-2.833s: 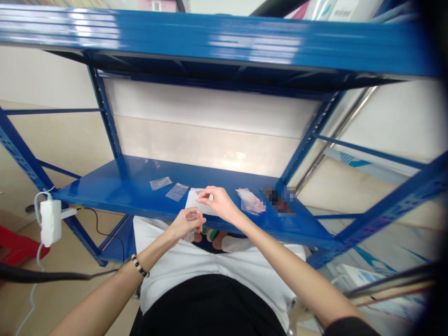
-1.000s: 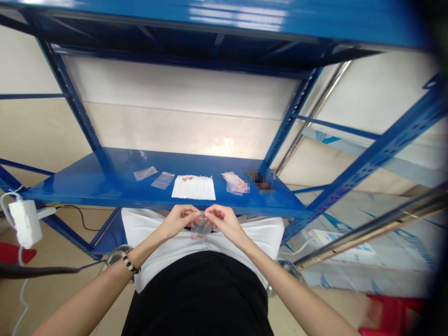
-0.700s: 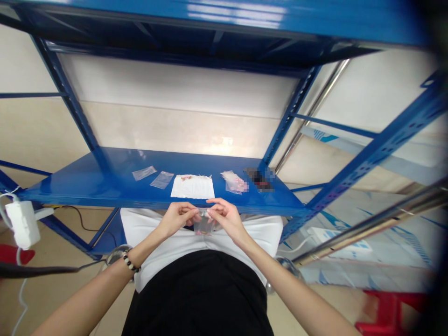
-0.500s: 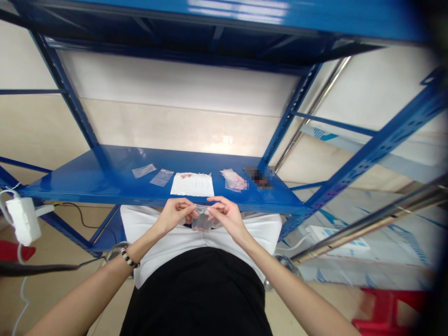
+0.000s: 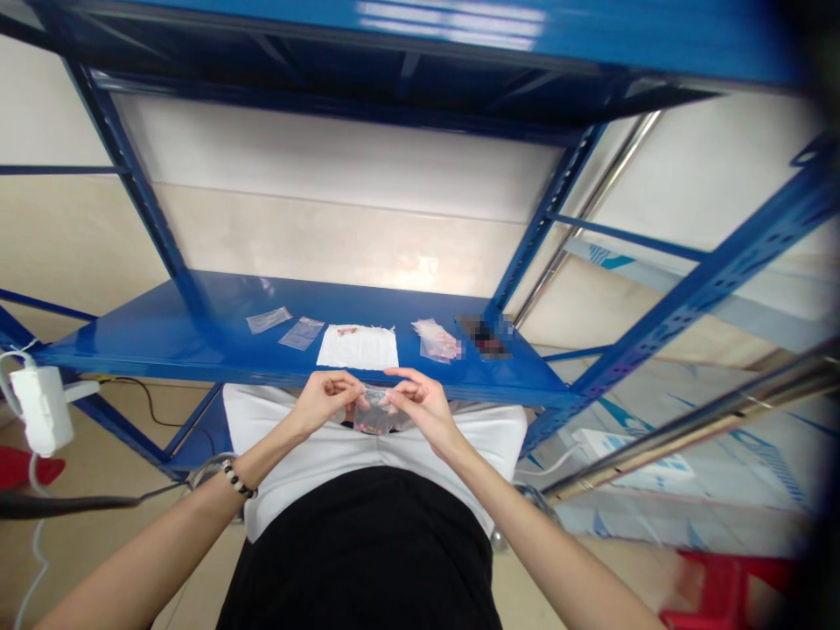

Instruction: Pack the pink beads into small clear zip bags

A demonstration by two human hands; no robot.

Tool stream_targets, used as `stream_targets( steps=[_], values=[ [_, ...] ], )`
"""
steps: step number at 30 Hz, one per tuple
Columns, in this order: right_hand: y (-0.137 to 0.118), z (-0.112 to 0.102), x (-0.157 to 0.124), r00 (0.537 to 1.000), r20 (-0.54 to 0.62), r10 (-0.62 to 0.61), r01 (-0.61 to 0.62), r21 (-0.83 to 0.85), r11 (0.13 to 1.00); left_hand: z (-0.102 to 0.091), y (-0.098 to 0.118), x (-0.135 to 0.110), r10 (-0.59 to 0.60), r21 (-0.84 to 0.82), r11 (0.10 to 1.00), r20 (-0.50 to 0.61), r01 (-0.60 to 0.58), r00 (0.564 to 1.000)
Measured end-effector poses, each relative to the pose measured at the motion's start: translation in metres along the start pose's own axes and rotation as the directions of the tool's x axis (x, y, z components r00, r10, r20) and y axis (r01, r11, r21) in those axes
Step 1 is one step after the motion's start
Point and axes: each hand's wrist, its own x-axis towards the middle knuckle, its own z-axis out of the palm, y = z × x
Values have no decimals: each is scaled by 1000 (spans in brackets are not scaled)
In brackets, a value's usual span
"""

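A small clear zip bag (image 5: 373, 415) hangs between my two hands, just in front of the blue shelf's edge and above my lap. Tiny pinkish items show at the bag's bottom; their kind cannot be made out. My left hand (image 5: 330, 401) pinches its upper left corner. On the upper right corner, my right hand (image 5: 422, 402) grips with thumb and fingers, the index finger stretched out. Beyond the hands lies a white cloth or paper sheet (image 5: 358, 352) with a few small reddish pieces (image 5: 346, 331) on its back part.
Two flat clear bags (image 5: 303, 333) (image 5: 269, 320) lie left of the white sheet on the blue shelf (image 5: 197, 328). To the right are a stack of bags with pinkish contents (image 5: 437, 339) and a blurred dark object (image 5: 484, 337). Blue uprights flank the shelf; another shelf hangs overhead.
Both hands keep their hold on the bag's top corners. The bag has shifted very slightly left and its lower part hangs a little differently. The view has moved slightly.
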Motion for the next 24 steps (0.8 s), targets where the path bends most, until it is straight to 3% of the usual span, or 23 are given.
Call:
stream_targets(
  steps=[11, 19, 24],
  values=[
    [-1, -1, 1, 1000, -20, 12, -12, -7, 1000, 2, -2, 5, -26, -18, 1000, -47, 25, 999],
    [8, 1, 2, 999, -5, 44, -45, -31, 999, 6, -3, 4, -72, 2, 997, 51, 72, 996],
    [10, -2, 7, 998, -41, 53, -55, -39, 998, 9, -8, 8, -62, -10, 998, -8, 62, 998]
  ],
)
